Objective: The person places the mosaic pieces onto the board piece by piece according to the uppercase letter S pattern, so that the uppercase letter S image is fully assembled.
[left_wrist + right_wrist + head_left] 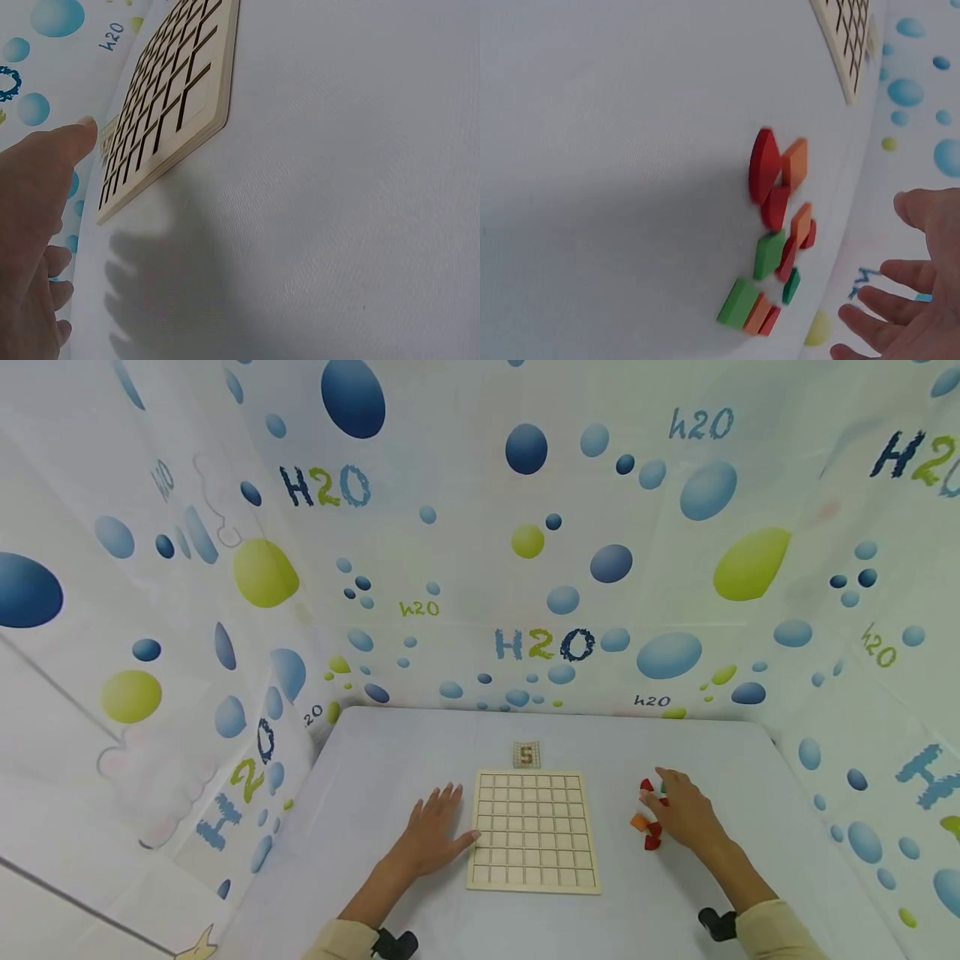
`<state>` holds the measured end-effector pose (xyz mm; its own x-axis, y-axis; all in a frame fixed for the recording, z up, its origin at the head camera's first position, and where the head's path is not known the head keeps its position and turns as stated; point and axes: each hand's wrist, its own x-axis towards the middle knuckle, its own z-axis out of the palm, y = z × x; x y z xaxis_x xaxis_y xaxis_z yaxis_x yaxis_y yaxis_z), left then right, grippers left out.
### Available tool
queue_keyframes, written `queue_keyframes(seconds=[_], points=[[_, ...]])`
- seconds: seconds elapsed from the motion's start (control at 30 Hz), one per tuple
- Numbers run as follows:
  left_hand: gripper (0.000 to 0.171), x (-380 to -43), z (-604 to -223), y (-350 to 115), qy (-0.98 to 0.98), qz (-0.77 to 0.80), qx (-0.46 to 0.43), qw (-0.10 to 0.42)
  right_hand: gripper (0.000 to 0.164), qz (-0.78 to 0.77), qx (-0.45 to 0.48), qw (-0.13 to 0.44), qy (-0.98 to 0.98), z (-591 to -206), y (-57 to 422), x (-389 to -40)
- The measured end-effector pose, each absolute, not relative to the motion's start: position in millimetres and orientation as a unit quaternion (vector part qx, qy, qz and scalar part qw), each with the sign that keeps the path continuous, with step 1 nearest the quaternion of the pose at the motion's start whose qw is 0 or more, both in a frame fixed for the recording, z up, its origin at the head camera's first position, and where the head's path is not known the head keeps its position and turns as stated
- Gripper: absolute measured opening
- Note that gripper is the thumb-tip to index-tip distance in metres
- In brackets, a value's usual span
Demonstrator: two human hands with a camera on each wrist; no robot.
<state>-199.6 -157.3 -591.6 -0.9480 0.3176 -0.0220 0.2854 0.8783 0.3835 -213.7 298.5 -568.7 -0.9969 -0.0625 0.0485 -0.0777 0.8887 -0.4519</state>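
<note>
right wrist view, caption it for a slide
Right hand, fingers spread, near a cluster of red, orange and green pieces, a gridded board partly in view.

Passable just right of the board (533, 839) and along its near side. Obstructed farther right by blocks (769, 253) and the right hand (686, 812), at its left edge by the left hand (433, 837), behind it by a card (527, 755).
</note>
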Motion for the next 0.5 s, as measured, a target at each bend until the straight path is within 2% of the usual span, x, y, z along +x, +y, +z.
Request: queue_keyframes(seconds=[0.27,0.5], points=[[0.075,-198.0,-593.4,-149.9,0.962,0.171,0.204,0.053,0.048,0.251,-0.017,0.018,-0.968,-564.5,333.4,-214.7],[0.066,-197.5,-596.8,-149.2,0.962,0.151,0.223,0.049,0.045,0.262,-0.028,-0.022,-0.965,-561.9,350.8,-224.6]])
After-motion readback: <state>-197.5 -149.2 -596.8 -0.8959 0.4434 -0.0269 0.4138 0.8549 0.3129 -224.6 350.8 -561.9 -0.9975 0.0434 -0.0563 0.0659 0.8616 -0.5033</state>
